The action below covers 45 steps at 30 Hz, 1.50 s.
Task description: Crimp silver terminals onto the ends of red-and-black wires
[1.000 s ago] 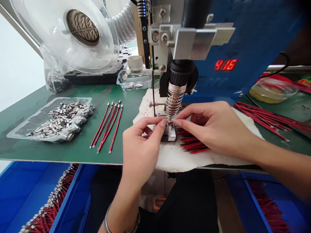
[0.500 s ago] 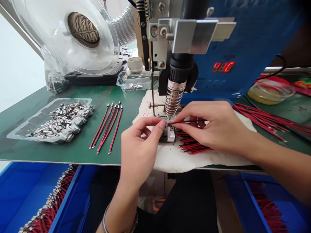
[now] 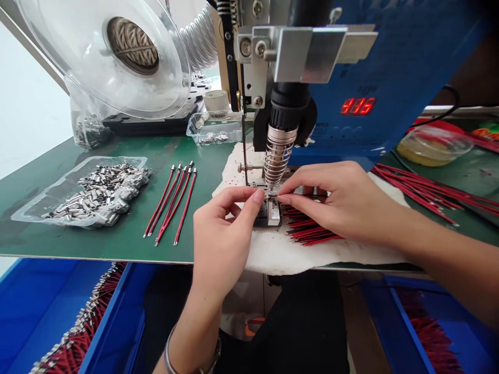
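Observation:
My left hand [image 3: 224, 228] pinches thumb and forefinger together at a small metal fixture [image 3: 268, 213] under the machine's coiled nozzle [image 3: 277, 158]; what it holds is too small to make out. My right hand [image 3: 335, 200] pinches a thin red-and-black wire at the same spot, its tip meeting my left fingertips. A heap of red-and-black wires [image 3: 307, 228] lies under my right hand on a white cloth [image 3: 280, 254].
Several finished wires with metal ends [image 3: 173, 202] lie on the green table [image 3: 117, 239]. A plastic bag of metal sleeves [image 3: 97, 192] sits at left, long red wires [image 3: 424, 189] at right. Blue bins [image 3: 39, 311] stand below. The blue machine shows a red display [image 3: 357, 106].
My right hand has slid the wire left into the fixture, so its free length no longer shows. My left hand has stayed at the fixture.

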Available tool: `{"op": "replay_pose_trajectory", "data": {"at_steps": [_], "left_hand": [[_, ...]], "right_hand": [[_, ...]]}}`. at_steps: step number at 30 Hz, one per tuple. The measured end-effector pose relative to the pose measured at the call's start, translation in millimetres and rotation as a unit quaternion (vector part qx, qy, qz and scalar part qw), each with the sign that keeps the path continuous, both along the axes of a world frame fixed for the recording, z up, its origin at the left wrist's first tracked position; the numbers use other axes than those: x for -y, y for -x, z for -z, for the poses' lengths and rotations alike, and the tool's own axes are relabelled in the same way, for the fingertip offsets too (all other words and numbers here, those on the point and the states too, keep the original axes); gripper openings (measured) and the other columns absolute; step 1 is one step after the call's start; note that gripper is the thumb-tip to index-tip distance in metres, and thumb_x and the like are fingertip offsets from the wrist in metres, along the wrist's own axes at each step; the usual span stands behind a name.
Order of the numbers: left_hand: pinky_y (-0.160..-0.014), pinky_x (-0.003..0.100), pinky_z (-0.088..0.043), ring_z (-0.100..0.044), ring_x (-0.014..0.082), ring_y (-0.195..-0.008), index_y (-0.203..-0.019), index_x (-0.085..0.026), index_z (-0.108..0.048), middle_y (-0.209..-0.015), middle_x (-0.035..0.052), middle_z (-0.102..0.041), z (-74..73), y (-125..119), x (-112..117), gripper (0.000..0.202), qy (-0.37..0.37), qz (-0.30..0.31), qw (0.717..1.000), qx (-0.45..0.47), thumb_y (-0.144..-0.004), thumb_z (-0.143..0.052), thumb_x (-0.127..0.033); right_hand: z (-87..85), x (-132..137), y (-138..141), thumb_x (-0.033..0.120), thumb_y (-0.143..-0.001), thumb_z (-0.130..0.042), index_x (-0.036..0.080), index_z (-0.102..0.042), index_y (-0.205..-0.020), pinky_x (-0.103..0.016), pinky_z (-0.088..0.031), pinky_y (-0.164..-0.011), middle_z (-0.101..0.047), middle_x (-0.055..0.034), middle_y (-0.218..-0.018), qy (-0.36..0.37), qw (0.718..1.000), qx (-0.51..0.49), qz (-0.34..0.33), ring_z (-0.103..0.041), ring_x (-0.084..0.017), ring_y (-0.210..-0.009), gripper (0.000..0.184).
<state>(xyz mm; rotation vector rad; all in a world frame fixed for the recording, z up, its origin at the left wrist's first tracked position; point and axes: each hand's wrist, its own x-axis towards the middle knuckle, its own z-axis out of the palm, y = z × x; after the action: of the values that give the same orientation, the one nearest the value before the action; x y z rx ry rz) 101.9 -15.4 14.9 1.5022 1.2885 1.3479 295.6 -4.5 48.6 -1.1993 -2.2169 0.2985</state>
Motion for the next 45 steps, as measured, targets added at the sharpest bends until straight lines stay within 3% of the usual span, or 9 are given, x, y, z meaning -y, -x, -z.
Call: {"op": "replay_pose_trajectory", "data": {"at_steps": [12, 18, 25, 29, 34, 38, 45], "left_hand": [[-0.054, 0.023, -0.039, -0.048, 0.0120, -0.059, -0.084, -0.021, -0.076, -0.072, 0.0014, -0.067, 1.1, 1.2, 0.1, 0.021, 0.002, 0.008, 1.000, -0.002, -0.085, -0.073, -0.042], [-0.057, 0.024, -0.042, -0.057, 0.0141, -0.067, -0.086, -0.020, -0.077, -0.083, 0.0037, -0.073, 2.1, 1.4, -0.1, 0.022, -0.004, 0.012, 1.000, -0.010, -0.086, -0.071, -0.041], [-0.058, 0.025, -0.043, -0.060, 0.0149, -0.069, -0.087, -0.019, -0.076, -0.084, 0.0044, -0.074, 2.7, 0.6, -0.5, 0.024, 0.002, 0.015, 1.000, -0.015, -0.085, -0.072, -0.042], [-0.057, 0.024, -0.041, -0.056, 0.0124, -0.065, -0.088, -0.020, -0.074, -0.082, 0.0033, -0.072, 2.7, -0.2, -0.2, 0.023, 0.003, 0.016, 1.000, -0.007, -0.086, -0.071, -0.043], [-0.050, 0.023, -0.036, -0.045, 0.0086, -0.054, -0.085, -0.020, -0.061, -0.075, 0.0001, -0.064, 2.2, -1.3, -0.4, 0.026, 0.007, 0.009, 0.997, 0.081, -0.091, -0.065, -0.045], [-0.050, 0.023, -0.034, -0.042, 0.0086, -0.054, -0.074, -0.018, -0.059, -0.068, 0.0002, -0.057, 2.0, -1.1, -1.0, 0.034, 0.004, 0.027, 0.996, 0.081, -0.095, -0.059, -0.045], [-0.049, 0.023, -0.032, -0.041, 0.0081, -0.053, -0.070, -0.017, -0.058, -0.065, 0.0005, -0.055, 1.5, -1.2, -1.0, 0.038, 0.022, 0.030, 0.996, 0.079, -0.098, -0.054, -0.042]], "right_hand": [[-2.0, -0.7, -1.6, 0.026, -0.092, -0.061, 0.023, -0.074, -0.091, -0.031, -0.047, -0.066, -0.075, -0.0017, -0.087, 0.007, 1.000, -0.008, -0.010, -0.064, -0.017, -0.072, 0.013], [-4.2, -0.7, -1.9, 0.027, -0.092, -0.059, 0.026, -0.074, -0.090, -0.033, -0.050, -0.072, -0.074, -0.0021, -0.090, 0.007, 0.999, -0.011, -0.039, -0.067, -0.020, -0.080, 0.015], [-5.4, -2.6, -4.1, 0.024, -0.092, -0.059, 0.025, -0.074, -0.090, -0.032, -0.050, -0.071, -0.073, -0.0027, -0.088, -0.008, 0.998, 0.003, -0.059, -0.065, -0.019, -0.077, 0.016], [-5.6, -3.2, -5.7, 0.024, -0.092, -0.058, 0.026, -0.074, -0.090, -0.032, -0.050, -0.071, -0.073, -0.0024, -0.089, -0.004, 0.998, 0.004, -0.064, -0.065, -0.019, -0.078, 0.016], [-7.3, -2.8, -5.7, 0.022, -0.093, -0.058, 0.024, -0.073, -0.089, -0.031, -0.050, -0.073, -0.073, -0.0028, -0.089, -0.010, 0.997, 0.000, -0.075, -0.066, -0.018, -0.079, 0.015], [-7.2, -2.5, -5.3, 0.021, -0.093, -0.058, 0.023, -0.072, -0.088, -0.031, -0.050, -0.072, -0.073, -0.0029, -0.088, -0.015, 0.997, 0.007, -0.074, -0.065, -0.017, -0.078, 0.016], [-3.8, -5.0, -7.3, 0.021, -0.093, -0.059, 0.020, -0.072, -0.089, -0.031, -0.049, -0.069, -0.073, -0.0036, -0.087, -0.033, 0.995, 0.000, -0.092, -0.065, -0.017, -0.075, 0.014]]}}
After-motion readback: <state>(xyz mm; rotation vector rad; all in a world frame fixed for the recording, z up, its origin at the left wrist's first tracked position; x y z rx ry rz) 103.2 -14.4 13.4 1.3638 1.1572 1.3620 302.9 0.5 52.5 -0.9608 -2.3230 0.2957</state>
